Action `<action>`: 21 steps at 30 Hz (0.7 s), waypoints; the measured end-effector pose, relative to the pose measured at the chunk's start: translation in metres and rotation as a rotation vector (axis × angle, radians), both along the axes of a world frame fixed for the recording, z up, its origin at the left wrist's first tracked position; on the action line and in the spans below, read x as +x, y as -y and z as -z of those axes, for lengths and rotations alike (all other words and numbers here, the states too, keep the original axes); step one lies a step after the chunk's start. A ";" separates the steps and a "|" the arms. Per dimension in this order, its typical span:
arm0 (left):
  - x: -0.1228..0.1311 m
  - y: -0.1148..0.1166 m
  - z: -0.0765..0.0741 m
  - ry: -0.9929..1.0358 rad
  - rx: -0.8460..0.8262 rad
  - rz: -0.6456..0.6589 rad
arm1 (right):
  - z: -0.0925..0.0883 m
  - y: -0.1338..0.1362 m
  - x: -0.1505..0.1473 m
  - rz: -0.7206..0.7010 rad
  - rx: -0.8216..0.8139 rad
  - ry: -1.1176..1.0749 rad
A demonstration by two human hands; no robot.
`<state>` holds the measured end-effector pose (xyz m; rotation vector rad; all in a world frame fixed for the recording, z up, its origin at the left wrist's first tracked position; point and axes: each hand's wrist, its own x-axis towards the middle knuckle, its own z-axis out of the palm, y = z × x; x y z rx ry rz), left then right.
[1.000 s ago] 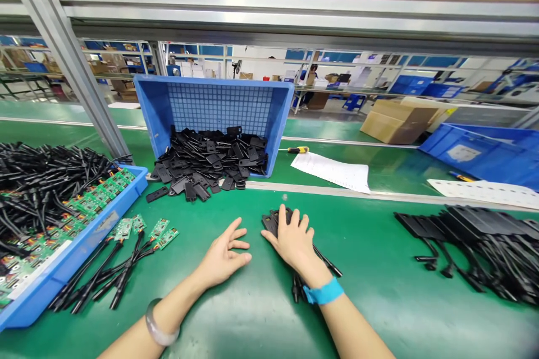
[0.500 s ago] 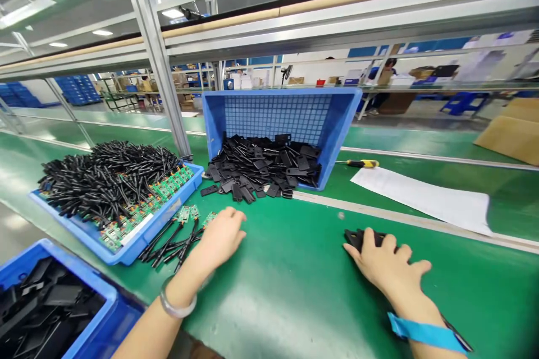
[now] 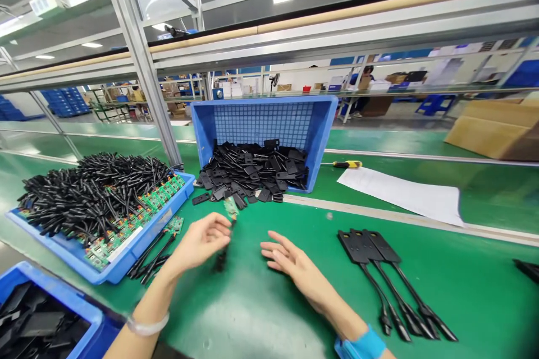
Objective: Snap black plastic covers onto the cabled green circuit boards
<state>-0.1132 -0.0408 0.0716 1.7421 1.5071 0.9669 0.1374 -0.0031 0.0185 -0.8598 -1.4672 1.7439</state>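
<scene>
Green tabletop [image 3: 256, 303] spreads beneath a metal post [image 3: 138, 61], and a workroom with shelving lies beyond. Half a second ago the right hand [image 3: 290, 261] lay over the flat black cases [image 3: 368, 247]; now it is off them and nearer the middle, leaving them in plain sight, side by side with their cables trailing toward the near right. Over the same interval the left hand [image 3: 204, 240] has come away from the loose cabled boards [image 3: 174, 225] beside the blue tray [image 3: 147, 237], bringing a cabled circuit board [image 3: 231, 208] with it.

As for the hands, the left has its fingers curled toward the thumb, pinching that board by its dark cable (the lower end is blurred), with the green board sticking up past the fingertips, in front of the tipped blue bin [image 3: 329, 123] of black parts [image 3: 252, 168]. Opposite it, the right is loosely open, fingers apart and pointing toward the left one, touching nothing; a gap of bare tabletop separates the two. Behind the cases lie a white sheet [image 3: 400, 190] and a yellow-and-black screwdriver [image 3: 347, 164].
</scene>
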 end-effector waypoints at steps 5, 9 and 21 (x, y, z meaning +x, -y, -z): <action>0.026 -0.065 0.020 -0.478 0.173 0.003 | 0.000 -0.003 -0.002 0.222 -0.371 -0.242; 0.016 -0.119 0.034 -0.631 0.235 -0.010 | 0.004 -0.013 0.005 0.308 -0.262 -0.156; 0.063 -0.076 0.018 -0.432 0.293 0.116 | -0.006 -0.011 0.006 0.426 0.089 -0.118</action>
